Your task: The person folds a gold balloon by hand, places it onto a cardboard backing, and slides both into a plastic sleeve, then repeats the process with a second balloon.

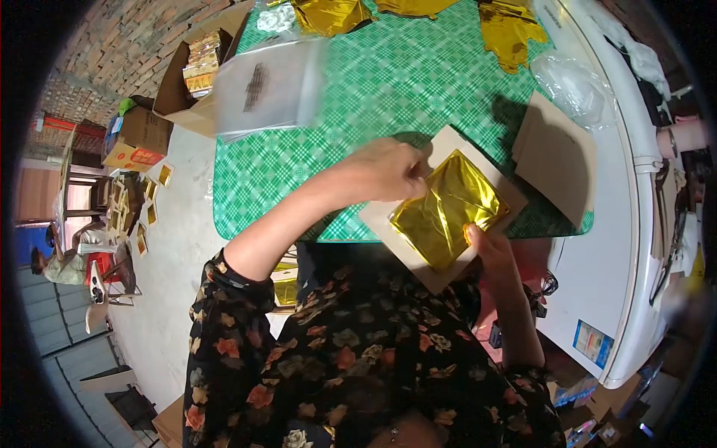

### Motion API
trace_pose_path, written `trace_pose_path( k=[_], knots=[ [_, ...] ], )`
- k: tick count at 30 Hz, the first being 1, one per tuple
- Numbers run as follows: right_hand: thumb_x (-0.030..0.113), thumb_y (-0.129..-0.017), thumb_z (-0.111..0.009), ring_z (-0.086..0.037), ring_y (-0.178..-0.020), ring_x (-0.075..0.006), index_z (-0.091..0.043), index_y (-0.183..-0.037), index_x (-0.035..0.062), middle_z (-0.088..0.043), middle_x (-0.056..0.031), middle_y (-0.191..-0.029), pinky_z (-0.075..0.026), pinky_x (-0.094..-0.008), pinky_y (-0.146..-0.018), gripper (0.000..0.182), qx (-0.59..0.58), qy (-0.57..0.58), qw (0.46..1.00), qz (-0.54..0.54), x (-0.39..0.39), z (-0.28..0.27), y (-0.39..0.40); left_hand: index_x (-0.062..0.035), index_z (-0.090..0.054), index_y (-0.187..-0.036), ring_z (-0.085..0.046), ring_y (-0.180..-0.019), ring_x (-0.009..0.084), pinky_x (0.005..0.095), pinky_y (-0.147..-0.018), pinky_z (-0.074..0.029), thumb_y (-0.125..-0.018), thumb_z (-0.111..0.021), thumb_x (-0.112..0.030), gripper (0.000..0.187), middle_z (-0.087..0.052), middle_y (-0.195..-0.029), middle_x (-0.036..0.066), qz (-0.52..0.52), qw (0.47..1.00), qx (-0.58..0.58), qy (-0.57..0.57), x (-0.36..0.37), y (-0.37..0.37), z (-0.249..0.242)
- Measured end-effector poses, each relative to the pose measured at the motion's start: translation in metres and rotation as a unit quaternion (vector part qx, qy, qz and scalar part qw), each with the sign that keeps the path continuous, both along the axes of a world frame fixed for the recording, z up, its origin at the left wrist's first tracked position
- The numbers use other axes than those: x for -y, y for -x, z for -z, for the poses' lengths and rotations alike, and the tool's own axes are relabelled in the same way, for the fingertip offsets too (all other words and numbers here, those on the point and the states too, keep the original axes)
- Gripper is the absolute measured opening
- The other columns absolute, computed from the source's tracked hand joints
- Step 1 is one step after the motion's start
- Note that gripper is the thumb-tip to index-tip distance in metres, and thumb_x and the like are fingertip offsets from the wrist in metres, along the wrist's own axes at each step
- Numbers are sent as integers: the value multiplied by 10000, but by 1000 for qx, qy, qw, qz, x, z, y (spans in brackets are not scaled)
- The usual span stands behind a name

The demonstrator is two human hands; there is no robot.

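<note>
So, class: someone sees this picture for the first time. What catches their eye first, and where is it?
The shiny gold foil sheet at centre, lying on a tan cardboard square, with the left hand pinching its upper corner and the right hand pressing its lower edge. Behind it spreads the green checked tablecloth, with more gold foil pieces at the far end.

Shiny gold on green checks

Your gold foil sheet (pixel 448 209) lies on a tan card (pixel 448 153). The tablecloth (pixel 388 82) has green and white checks. Your sleeves (pixel 224 328) are black with orange and cream flowers.
</note>
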State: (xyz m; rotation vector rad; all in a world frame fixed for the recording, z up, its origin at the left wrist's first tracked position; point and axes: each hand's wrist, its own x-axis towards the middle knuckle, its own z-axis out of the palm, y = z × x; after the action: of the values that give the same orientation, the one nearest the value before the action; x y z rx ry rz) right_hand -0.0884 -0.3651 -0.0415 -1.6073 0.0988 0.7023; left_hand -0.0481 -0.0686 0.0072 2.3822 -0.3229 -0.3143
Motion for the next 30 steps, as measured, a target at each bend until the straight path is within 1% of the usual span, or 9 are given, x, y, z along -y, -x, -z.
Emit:
trace_pose_path(
  k=[4, 7, 10, 13, 16, 21, 28, 29, 30],
  knots=[
    [216, -1076, -622, -624, -827, -59, -747, -1098, -3, -697, -4, -965, -512, -269, -732, 253, 17, -40, 999, 15, -6, 13, 11, 12, -675, -933, -666, -702, 417, 504, -687, -516, -880, -664, -248, 266, -637, -715, 238, 0, 999, 18, -33, 0, 2, -7],
    [300, -1064, -645, -579, -923, -115, -722, -1042, -19, -663, -10, -981, -488, -329, -872, 329, -28, -71, 997, 13, -13, 2, 14, -88, -746, -962, -730, -848, 406, 500, -764, -570, -838, -707, -280, 232, -749, -831, 179, 18, 995, -14, -100, 6, 6, -15],
    [275, -1067, -630, -592, -958, -126, -724, -1081, -28, -674, -13, -999, -491, -335, -892, 318, 15, -24, 1000, -14, -17, 7, 14, -78, -722, -994, -731, -847, 408, 520, -746, -565, -852, -693, -249, 224, -735, -799, 187, 22, 992, 16, -124, 7, 7, -9],
    [281, -1086, -602, -605, -980, -131, -712, -1133, -32, -696, -34, -1048, -490, -334, -906, 335, 73, -11, 997, 33, -35, 8, 22, -17, -654, -1015, -695, -711, 421, 504, -698, -555, -906, -671, -252, 260, -661, -700, 225, -16, 988, 135, -75, 6, 12, 3],
    [292, -1106, -574, -623, -989, -141, -674, -1215, -31, -710, -74, -1125, -482, -320, -917, 355, 122, -77, 989, 38, -51, 3, 25, -33, -668, -1085, -704, -674, 402, 510, -683, -572, -913, -684, -270, 293, -684, -720, 206, -11, 973, 136, -186, 8, 14, -2],
    [299, -1149, -501, -767, -748, -239, -588, -1272, -45, -738, -142, -1015, -658, -358, -566, 376, 29, -215, 976, 29, -61, 9, 22, -44, -685, -1128, -714, -637, 356, 487, -632, -585, -916, -670, -233, 285, -714, -755, 169, 5, 965, 219, -145, 11, 15, -9],
    [338, -1148, -513, -777, -799, -262, -587, -1274, -30, -748, -164, -1027, -661, -388, -614, 396, 2, -275, 959, 72, -79, 13, 21, -60, -668, -1117, -715, -645, 337, 469, -637, -583, -913, -660, -199, 247, -691, -721, 138, 21, 964, 181, -193, 21, 20, -20],
    [340, -1148, -512, -778, -804, -265, -589, -1266, -28, -748, -163, -1023, -661, -394, -621, 394, 5, -281, 956, 80, -81, 13, 22, -36, -671, -1005, -710, -659, 392, 489, -653, -562, -910, -662, -221, 209, -730, -740, 140, 12, 962, 223, -158, 17, 19, -18],
    [343, -1149, -510, -778, -809, -269, -592, -1258, -25, -749, -162, -1018, -661, -400, -629, 392, 9, -287, 954, 86, -82, 12, 22, -43, -663, -1022, -708, -658, 359, 475, -645, -565, -931, -668, -237, 214, -714, -735, 142, -13, 970, 200, -136, 13, 18, -23]
  ],
)
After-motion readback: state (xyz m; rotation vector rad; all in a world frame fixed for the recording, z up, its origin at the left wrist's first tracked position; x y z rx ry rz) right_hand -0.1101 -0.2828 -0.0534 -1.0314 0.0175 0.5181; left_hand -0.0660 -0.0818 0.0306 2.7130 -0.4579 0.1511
